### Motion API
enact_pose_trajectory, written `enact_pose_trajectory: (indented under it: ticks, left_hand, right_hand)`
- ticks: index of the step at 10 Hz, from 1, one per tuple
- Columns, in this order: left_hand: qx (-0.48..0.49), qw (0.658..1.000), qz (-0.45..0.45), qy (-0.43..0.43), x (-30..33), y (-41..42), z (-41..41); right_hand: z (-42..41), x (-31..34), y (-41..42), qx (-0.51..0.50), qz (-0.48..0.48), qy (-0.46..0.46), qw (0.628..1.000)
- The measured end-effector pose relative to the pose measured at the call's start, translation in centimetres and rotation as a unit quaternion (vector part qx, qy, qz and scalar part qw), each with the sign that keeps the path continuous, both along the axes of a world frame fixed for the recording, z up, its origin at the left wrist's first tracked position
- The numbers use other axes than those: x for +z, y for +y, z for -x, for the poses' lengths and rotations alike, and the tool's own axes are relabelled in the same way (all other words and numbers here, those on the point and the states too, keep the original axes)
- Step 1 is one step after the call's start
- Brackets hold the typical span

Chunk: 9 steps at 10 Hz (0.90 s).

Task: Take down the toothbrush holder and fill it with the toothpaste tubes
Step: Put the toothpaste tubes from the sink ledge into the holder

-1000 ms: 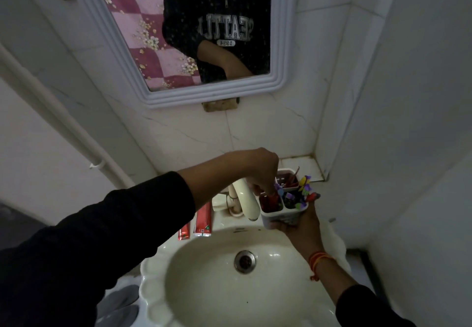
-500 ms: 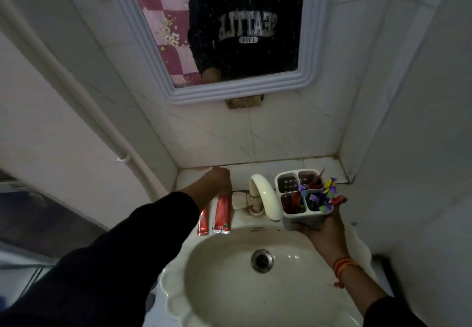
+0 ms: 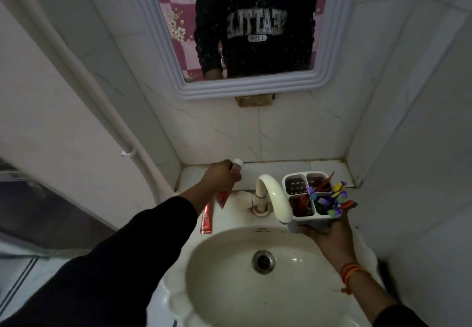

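My right hand [image 3: 328,232] grips the white toothbrush holder [image 3: 309,220] from below, to the right of the tap. The holder has several compartments; red tubes stand in two of them and colourful toothbrushes in another, while the back left one looks bare. My left hand [image 3: 222,176] is shut on a red toothpaste tube [image 3: 224,197], lifted off the sink's back ledge with its white cap pointing up. Another red toothpaste tube [image 3: 207,218] lies flat on the sink's left rim beside my forearm.
The cream tap [image 3: 273,196] curves over the basin [image 3: 229,275] between my hands. A framed mirror [image 3: 255,89] hangs above on the tiled wall. A white pipe [image 3: 84,84] runs down the left wall. The right wall stands close to the holder.
My left hand went from the holder to the tubes on the left rim and picked one up, raising it cap up. The holder stays in my right hand.
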<state>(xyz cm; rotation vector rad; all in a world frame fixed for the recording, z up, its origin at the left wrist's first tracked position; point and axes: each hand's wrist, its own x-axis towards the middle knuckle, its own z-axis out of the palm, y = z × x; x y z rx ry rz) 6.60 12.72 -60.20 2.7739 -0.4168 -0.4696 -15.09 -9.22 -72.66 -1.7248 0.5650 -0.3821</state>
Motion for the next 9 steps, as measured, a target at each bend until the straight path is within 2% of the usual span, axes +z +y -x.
enact_pose_trajectory:
  ticks: [1,2,3,4,5,6,7,8,9]
  left_hand:
    - [-0.058,0.998,0.007,-0.009,4.7,-1.6,-0.4]
    - [-0.167,0.984,-0.053,-0.019,9.0,-5.1,0.4]
    - [-0.254,0.961,-0.096,-0.045,12.2,-9.1,2.2]
    - [-0.297,0.940,-0.152,-0.070,13.0,-13.0,4.4]
    - [-0.312,0.933,-0.166,-0.075,11.9,-15.1,6.3]
    - [-0.317,0.933,-0.168,-0.023,10.3,-15.8,6.6]
    - [-0.253,0.958,-0.094,0.101,9.9,-15.6,5.8]
    - [-0.170,0.974,-0.014,0.147,10.3,-13.5,3.4]
    - [-0.096,0.988,-0.008,0.124,8.9,-9.7,0.9]
  right_hand:
    - [0.0,0.6,0.2,-0.003,-0.009,-0.004,1.000]
    - [0.0,0.6,0.3,-0.005,-0.028,-0.007,1.000]
    - [0.2,0.9,0.4,-0.013,0.000,0.010,1.000]
    - [0.3,1.2,0.7,-0.014,0.009,0.035,0.999]
    - [0.5,1.4,0.6,-0.013,0.029,0.051,0.998]
    - [0.3,1.1,0.5,-0.010,0.026,0.041,0.999]
    - [0.3,1.2,0.6,-0.013,0.015,0.030,0.999]
    - [0.0,1.4,0.6,0.019,-0.001,-0.005,1.000]
    - [0.0,2.2,0.9,0.037,0.035,-0.022,0.998]
